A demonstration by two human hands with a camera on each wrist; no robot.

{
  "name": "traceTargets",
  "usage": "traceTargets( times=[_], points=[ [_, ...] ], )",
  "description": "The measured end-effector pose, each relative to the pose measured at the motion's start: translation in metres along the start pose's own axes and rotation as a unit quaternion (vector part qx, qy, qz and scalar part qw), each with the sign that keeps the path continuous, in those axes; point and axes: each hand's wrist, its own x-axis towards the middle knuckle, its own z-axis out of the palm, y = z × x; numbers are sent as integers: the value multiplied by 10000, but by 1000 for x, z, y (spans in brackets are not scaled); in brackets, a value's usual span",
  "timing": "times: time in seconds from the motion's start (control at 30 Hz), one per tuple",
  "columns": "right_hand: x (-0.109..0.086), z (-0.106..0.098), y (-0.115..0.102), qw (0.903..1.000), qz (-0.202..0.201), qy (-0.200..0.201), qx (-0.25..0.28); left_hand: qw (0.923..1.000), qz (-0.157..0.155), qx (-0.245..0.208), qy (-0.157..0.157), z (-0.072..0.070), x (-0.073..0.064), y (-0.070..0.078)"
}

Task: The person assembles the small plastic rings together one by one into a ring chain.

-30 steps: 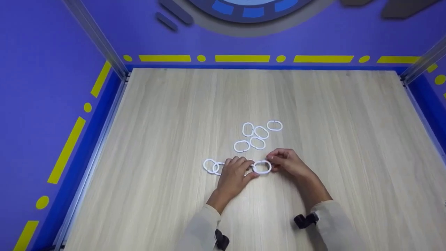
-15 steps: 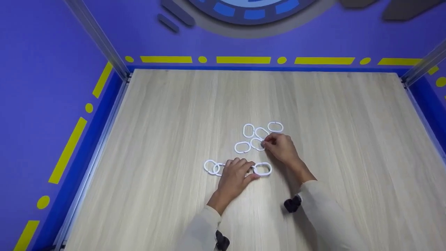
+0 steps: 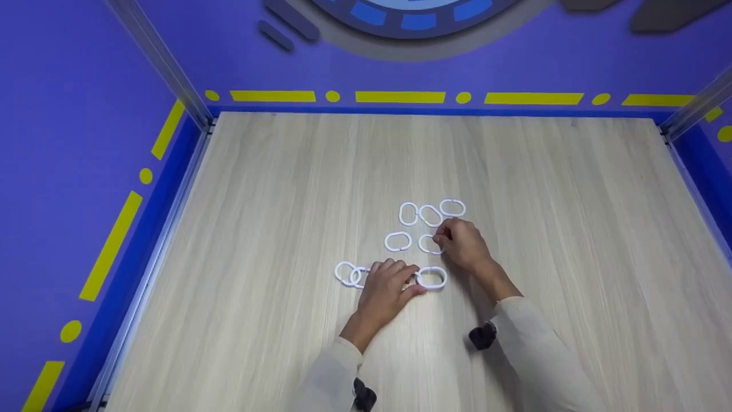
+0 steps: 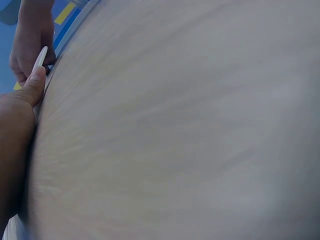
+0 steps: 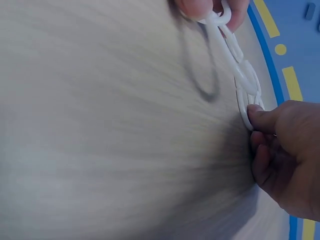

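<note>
Under my left hand [image 3: 386,284] lies a short chain of white oval plastic links, partly hidden by the palm. Its leftmost link [image 3: 342,273] shows beyond the fingers. Thumb and fingers of that hand pinch the chain near its right end link [image 3: 444,278], which tilts up off the table in the right wrist view. My right hand [image 3: 464,243] pinches the right end of a loose white link [image 3: 422,244] just above the chain; its thumb lies on the link in the right wrist view. In the left wrist view, the end link [image 4: 41,57] stands up beyond the left thumb.
Several more loose white links lie close by: one [image 3: 386,241] to the left of the right hand, others [image 3: 401,214] farther back. A blue wall [image 3: 394,74] with yellow marks borders the wooden tabletop [image 3: 286,189] at the back, and another runs along the left.
My right hand has gone from the chain's right end back to the loose links, taken hold of one and drawn it slightly right and nearer. The left hand has stayed in place.
</note>
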Motion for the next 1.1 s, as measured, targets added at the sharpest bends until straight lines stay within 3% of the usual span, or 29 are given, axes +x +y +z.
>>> traceTargets(
  times=[0.17, 0.33, 0.53, 0.6, 0.8, 1.1],
  points=[
    [-10, 0, 5, 9998, -174, 18, 132, 10000, 2, 10, 26, 1, 0, 0],
    [-18, 0, 13, 9964, -262, 167, 791, 10000, 26, -30, 10, 0, 1, 1],
    [-26, -1, 23, 9748, -254, -179, 2211, 9998, 98, -25, 149, 1, -1, 0],
    [-27, -1, 25, 9682, -287, -308, 2466, 9998, 97, -58, 181, 1, -1, 0],
    [-31, 0, 29, 9598, -418, -447, 2739, 9997, 112, -53, 187, 2, 0, 0],
    [-33, 2, 26, 9630, -692, -454, 2566, 9999, 87, 32, 144, 3, -1, 0]
  ],
)
